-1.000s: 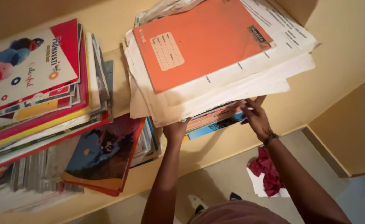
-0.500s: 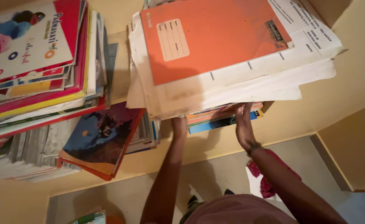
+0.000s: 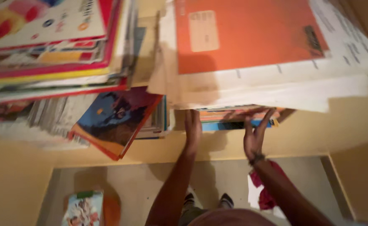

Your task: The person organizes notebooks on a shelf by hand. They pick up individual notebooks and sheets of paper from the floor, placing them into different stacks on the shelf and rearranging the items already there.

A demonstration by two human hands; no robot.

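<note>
An orange notebook lies on top of a pile of white papers, which rests on a stack of thin colourful books on a cream shelf. My left hand presses flat against the front edge of that stack, under the overhanging papers. My right hand touches the same stack a little to the right, fingers spread and reaching up under the papers. The frame is blurred by motion.
A tall pile of books fills the shelf's left side, with a blue and orange book jutting out over the shelf edge. On the floor below lie a colourful booklet and a red cloth on white paper.
The view has tilted down and closer, showing more floor. My right hand has turned its fingers upward under the papers; my left hand stays on the stack's front edge.
</note>
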